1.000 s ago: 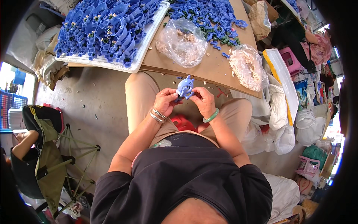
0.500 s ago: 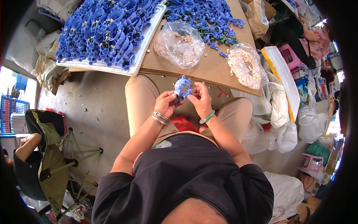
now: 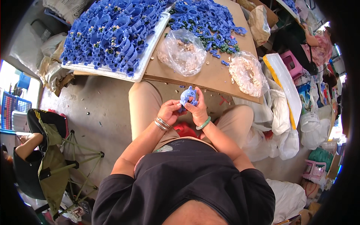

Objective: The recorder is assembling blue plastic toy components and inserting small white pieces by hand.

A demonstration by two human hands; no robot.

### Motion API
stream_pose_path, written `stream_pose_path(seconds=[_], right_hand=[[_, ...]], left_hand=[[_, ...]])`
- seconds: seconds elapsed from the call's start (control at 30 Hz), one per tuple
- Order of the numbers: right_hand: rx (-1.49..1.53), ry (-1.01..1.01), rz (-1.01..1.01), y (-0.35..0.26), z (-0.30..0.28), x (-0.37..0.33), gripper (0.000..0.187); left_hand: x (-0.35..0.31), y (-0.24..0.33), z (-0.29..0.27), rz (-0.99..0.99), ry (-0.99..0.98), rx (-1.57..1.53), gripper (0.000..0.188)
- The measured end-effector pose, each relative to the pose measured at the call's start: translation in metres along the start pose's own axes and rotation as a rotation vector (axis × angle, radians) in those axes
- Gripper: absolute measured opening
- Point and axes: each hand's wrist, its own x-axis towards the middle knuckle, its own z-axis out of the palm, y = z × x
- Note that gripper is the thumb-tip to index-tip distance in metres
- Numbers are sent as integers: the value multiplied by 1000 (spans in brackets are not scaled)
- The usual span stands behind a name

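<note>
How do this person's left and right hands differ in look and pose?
The left hand wears silver bangles at its wrist; the right hand wears a green bangle.
The left hand pinches the blue toy low down; the right hand's fingers reach up beside it.
Both hands are bare and hold it.

1 fisheye head cam, close above torso, faces down & fwd twd table.

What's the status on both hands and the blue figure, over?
Left hand and right hand both on blue figure. Figure held in the air, off the table. Nothing seen in the way.
</note>
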Motion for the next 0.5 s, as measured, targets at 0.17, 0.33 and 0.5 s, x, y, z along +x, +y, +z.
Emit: stream_pose_path(seconds=[0.17, 0.33, 0.5], right_hand=[[-79, 95, 8, 11, -9, -4, 74], [-82, 179, 75, 4, -2, -14, 75], [-73, 121, 33, 1, -1, -12, 83]], left_hand=[[-2, -14, 4, 0, 37, 11, 9], [3, -23, -5, -102, 26, -67, 17], [0, -22, -7, -140, -73, -159, 18]])
